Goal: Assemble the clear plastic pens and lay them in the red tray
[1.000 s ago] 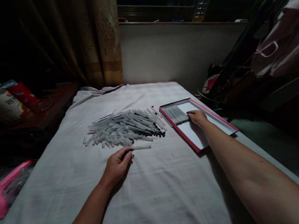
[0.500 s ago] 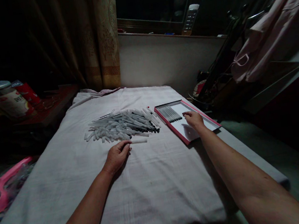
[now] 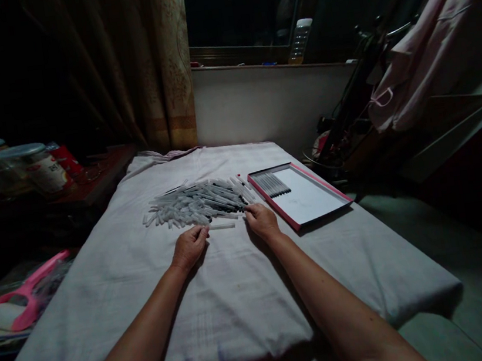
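My left hand (image 3: 190, 247) pinches a pale translucent pen tube (image 3: 222, 226), which points right just in front of a heap of pens (image 3: 195, 203). The heap mixes clear barrels, whitish tubes and black tips. At the heap's right end, my right hand (image 3: 263, 221) has its fingers closed beside the black tips; whatever they grip is too small to make out. To the right lies a shallow red-edged box (image 3: 288, 217) with a white inside. A row of black-tipped pens (image 3: 274, 184) lies side by side in its far left corner.
A white cloth (image 3: 238, 293) covers the table. On the left, lidded jars (image 3: 44, 171) stand on a dark red side table, with a pink-handled object (image 3: 29, 294) below. A curtain (image 3: 167, 95) hangs behind. Pink clothing (image 3: 413, 75) hangs at right.
My right hand has moved left, out of the box to the right end of the heap. My left hand keeps its pinch on the tube. The view has shifted slightly.
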Motion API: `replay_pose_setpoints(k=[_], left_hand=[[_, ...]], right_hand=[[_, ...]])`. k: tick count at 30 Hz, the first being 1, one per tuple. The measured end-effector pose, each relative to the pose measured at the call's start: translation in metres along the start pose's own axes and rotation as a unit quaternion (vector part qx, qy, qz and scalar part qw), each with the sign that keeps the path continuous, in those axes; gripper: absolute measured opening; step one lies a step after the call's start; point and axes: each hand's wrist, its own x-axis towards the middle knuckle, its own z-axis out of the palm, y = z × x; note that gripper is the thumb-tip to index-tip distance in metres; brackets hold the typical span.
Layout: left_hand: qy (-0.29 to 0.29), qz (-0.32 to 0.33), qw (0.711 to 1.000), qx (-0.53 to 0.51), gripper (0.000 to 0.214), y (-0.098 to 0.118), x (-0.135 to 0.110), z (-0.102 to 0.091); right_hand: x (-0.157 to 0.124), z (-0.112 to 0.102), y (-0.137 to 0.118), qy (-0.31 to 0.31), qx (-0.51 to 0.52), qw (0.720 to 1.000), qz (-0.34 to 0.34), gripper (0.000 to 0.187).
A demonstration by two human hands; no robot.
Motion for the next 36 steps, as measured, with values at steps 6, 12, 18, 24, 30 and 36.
replay_pose_setpoints(k=[6, 12, 18, 24, 30, 36], left_hand=[[-0.007, 0.008, 0.999, 0.035, 0.043, -0.003, 0.001, 0.002], [-0.012, 0.024, 0.998, 0.054, 0.044, -0.004, -0.001, 0.002], [0.009, 0.066, 0.995, 0.078, 0.037, -0.004, -0.005, 0.002], [0.075, 0.146, 0.978, 0.126, 0.031, 0.003, -0.014, 0.0], [0.142, 0.238, 0.926, 0.257, 0.036, 0.003, -0.016, 0.004], [0.073, 0.232, 0.933, 0.265, 0.029, -0.004, -0.015, 0.007]], right_hand=[[-0.004, 0.006, -0.008, -0.038, -0.034, 0.999, -0.001, 0.03], [0.002, 0.009, -0.015, -0.068, -0.073, 0.995, -0.03, 0.022], [-0.005, 0.01, -0.008, -0.009, 0.011, 1.0, -0.02, 0.022], [-0.018, 0.011, -0.006, 0.025, 0.142, 0.985, -0.096, 0.019], [-0.027, 0.011, -0.018, -0.015, 0.147, 0.973, -0.179, 0.015], [-0.022, 0.012, -0.012, -0.016, 0.183, 0.969, -0.165, 0.023]])
